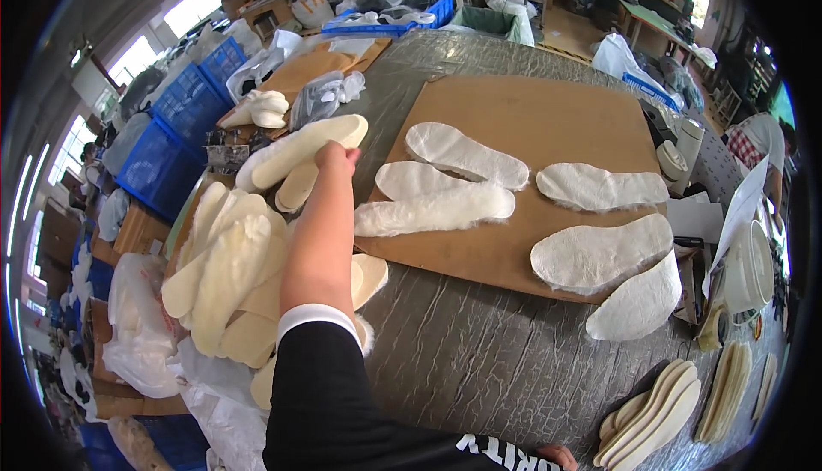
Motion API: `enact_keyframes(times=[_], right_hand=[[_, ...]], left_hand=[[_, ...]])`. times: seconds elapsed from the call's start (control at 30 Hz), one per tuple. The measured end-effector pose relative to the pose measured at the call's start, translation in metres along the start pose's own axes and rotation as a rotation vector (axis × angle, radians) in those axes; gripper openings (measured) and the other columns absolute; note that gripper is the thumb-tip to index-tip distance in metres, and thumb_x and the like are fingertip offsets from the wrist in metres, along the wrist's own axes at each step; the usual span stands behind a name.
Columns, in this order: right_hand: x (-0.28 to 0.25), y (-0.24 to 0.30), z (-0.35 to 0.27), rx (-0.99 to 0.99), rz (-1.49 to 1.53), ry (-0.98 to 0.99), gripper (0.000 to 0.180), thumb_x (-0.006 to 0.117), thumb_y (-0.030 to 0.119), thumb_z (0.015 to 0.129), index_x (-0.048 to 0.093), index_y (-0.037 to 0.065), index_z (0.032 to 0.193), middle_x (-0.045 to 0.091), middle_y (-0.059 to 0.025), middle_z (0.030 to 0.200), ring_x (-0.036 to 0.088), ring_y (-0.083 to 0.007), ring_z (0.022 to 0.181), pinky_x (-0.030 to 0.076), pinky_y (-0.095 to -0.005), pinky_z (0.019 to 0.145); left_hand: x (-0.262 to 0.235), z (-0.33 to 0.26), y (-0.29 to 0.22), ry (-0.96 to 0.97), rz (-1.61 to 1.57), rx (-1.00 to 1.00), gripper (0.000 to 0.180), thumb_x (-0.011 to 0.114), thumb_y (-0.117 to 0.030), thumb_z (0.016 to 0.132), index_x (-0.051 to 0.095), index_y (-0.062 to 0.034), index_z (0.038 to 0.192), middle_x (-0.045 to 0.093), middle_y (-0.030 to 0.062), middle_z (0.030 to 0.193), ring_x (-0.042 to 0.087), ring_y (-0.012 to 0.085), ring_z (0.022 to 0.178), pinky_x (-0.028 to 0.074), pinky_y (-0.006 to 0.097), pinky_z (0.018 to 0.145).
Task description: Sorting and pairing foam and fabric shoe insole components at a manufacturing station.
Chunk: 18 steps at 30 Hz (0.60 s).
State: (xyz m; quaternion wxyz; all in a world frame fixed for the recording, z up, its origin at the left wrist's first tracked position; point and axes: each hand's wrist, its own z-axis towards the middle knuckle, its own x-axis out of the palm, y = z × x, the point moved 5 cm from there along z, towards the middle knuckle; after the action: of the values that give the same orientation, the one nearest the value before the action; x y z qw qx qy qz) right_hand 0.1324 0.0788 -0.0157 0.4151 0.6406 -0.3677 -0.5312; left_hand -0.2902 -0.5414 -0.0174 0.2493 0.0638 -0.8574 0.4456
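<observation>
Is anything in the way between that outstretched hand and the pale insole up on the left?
No, nothing visible: the left hand already grips the pale insole by its near edge. Another insole shows just below it, and a loose pile lies closer to the body; neither separates them.

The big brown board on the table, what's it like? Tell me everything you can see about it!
The board is a wide, flat, plain brown sheet that looks like cardboard. It lies on a dark, shiny, wrinkly tabletop. Several pale, fuzzy-edged insoles rest on top, and one at the near right corner sticks out past the edge. The middle of its far part is bare. Its underside is hidden.
</observation>
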Motion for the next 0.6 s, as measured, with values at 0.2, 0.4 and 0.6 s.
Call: enact_keyframes(times=[0.2,0.4,0.6], right_hand=[[0.004,0.001,-0.003,-0.059,-0.021,-0.033,0.016,0.063,0.01,0.077,0.066,0.0,0.088,0.062,-0.0159,0.084,0.063,-0.0289,0.075,0.051,-0.0355,0.068],[0.004,0.002,0.007,-0.133,-0.051,-0.047,0.016,0.063,0.011,0.076,0.065,0.0,0.087,0.063,-0.0155,0.083,0.063,-0.0286,0.073,0.051,-0.0354,0.067],[0.005,0.004,0.005,-0.173,-0.098,-0.067,0.015,0.063,0.012,0.075,0.065,0.001,0.086,0.063,-0.0151,0.082,0.063,-0.0284,0.071,0.05,-0.0354,0.066]], left_hand=[[0.024,-0.062,-0.075,-0.055,1.816,0.917,0.033,0.061,-0.02,0.081,0.06,-0.0052,0.111,0.057,0.014,0.12,0.053,0.0302,0.113,0.046,0.049,0.093],[-0.01,-0.022,-0.108,0.011,2.256,0.448,0.089,0.079,-0.052,0.063,0.049,-0.0053,0.132,0.044,0.0092,0.142,0.041,0.0285,0.13,0.036,0.047,0.106],[0.007,-0.011,-0.08,0.545,2.205,0.47,0.086,0.089,-0.046,0.049,0.062,0.003,0.115,0.063,0.0164,0.116,0.062,0.0314,0.105,0.047,0.041,0.093]])
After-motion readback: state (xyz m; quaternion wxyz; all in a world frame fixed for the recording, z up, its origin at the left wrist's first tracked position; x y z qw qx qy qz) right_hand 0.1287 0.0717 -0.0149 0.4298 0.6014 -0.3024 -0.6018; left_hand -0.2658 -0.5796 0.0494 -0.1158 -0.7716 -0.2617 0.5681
